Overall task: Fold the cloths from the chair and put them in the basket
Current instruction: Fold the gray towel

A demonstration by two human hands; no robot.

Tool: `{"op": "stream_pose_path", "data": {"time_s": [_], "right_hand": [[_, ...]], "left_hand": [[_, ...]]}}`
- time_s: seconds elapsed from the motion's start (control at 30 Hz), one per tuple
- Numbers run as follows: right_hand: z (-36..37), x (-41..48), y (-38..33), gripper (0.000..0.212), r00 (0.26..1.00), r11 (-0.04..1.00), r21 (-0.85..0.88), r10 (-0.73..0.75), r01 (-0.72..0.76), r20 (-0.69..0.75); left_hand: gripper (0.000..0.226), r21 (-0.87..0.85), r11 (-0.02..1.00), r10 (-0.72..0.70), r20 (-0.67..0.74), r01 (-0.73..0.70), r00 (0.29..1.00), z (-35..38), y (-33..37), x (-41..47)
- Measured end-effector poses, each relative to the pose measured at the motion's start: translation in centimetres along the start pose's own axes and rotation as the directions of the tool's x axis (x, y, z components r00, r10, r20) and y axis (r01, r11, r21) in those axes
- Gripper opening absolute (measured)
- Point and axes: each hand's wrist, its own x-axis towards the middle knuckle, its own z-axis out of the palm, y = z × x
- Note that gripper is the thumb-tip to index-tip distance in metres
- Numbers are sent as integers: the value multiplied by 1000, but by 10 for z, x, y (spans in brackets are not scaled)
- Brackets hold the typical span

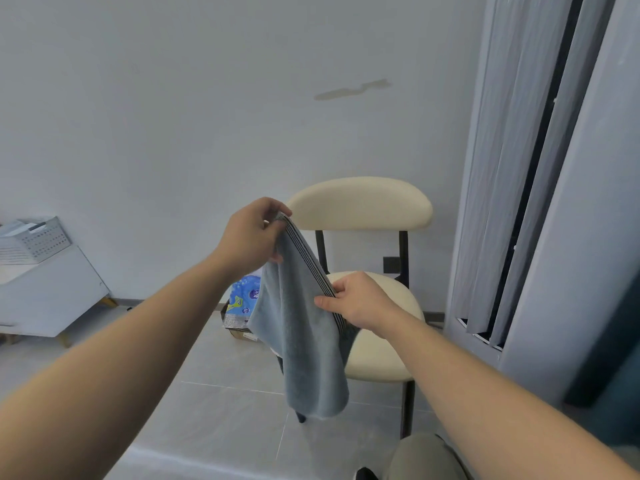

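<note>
I hold a light blue cloth (304, 348) with a dark striped border up in the air in front of a cream chair (377, 355). My left hand (254, 237) pinches the upper end of the striped edge. My right hand (356, 299) grips the same edge lower down. The rest of the cloth hangs doubled below my hands, over the chair's front left leg. The chair's seat shows no other cloth. A white perforated basket (38, 239) stands on a white cabinet at the far left.
The white low cabinet (52, 292) stands on the floor at left. A blue printed package (242, 303) lies on the floor by the wall behind the cloth. Grey curtains (519, 168) hang at right. My knee (426, 459) shows at the bottom edge.
</note>
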Motion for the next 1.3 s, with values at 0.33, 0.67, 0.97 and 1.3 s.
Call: {"op": "stream_pose_path", "data": {"time_s": [0.33,0.67,0.97,1.3], "right_hand": [[2,-8,28,37,996,975,-205,73,-84,-59],[-13,-17,38,18,976,977,-32,212,-211,55],[-23,-19,29,19,956,955,-152,271,-253,112],[-54,-6,10,38,987,698,-708,157,-104,10]], "left_hand": [[18,-90,996,-19,-118,9,993,-16,-11,24],[13,-142,989,-56,-180,31,982,-37,-29,38],[17,-58,997,-62,-169,53,984,-49,-46,38],[20,353,929,-68,-144,115,987,-59,-71,25]]}}
